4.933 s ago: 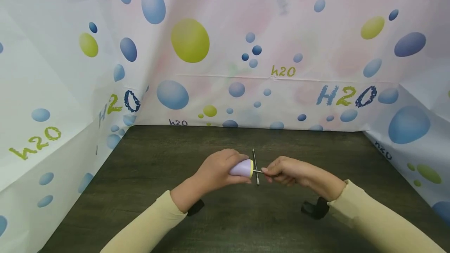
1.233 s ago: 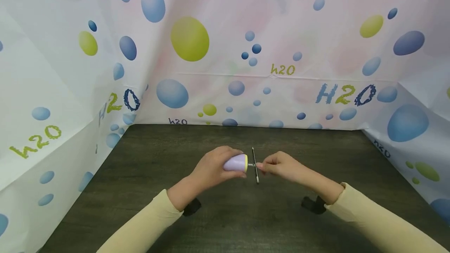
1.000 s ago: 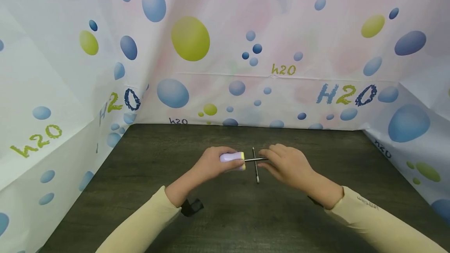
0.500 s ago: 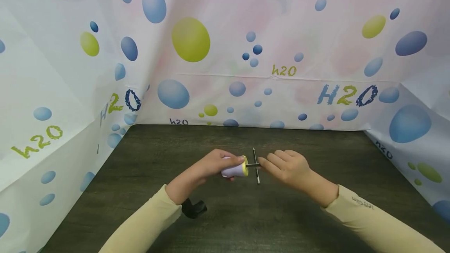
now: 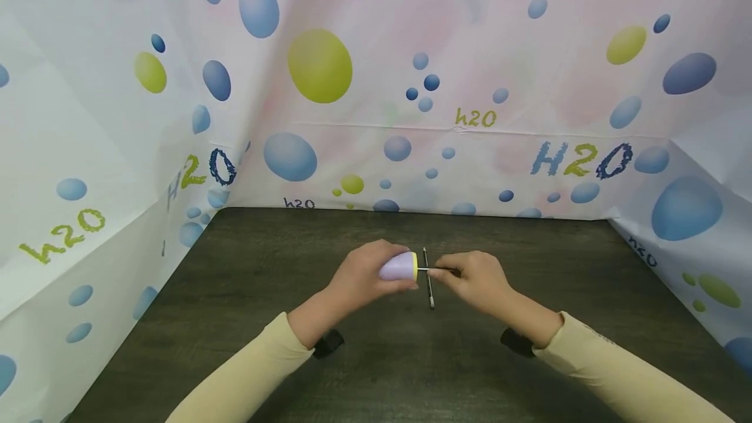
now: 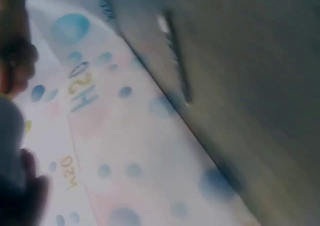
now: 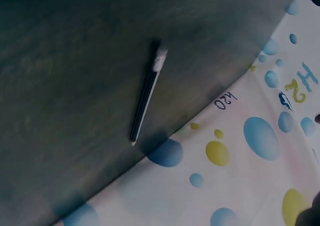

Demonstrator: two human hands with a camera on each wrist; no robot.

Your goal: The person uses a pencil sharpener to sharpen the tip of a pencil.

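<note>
In the head view my left hand (image 5: pixel 360 276) grips a lavender pencil sharpener (image 5: pixel 398 266) with a yellow rim, held above the table with its rim facing right. A thin dark pencil (image 5: pixel 423 269) runs from the rim to my right hand (image 5: pixel 478 281), whose thumb and fingertips pinch it. The pencil's inner end is hidden in the sharpener. Below and behind lies a second pencil (image 5: pixel 429 289), black with a white eraser end; it also shows in the right wrist view as a dark pencil (image 7: pixel 145 99). At the left wrist view's left edge, the sharpener (image 6: pixel 9 136) is blurred and cut off.
A dark wooden table (image 5: pixel 282 240) lies under both hands. White sheeting (image 5: pixel 364 38) printed with blue and green drops walls it at the back and both sides. Black straps (image 5: pixel 329 343) are on the wrists.
Over the last second both hands turn at the wrist, the sharpener rolling in the left hand. My right hand's fingers shift their hold along the pencil. The pencil on the table stays put.
</note>
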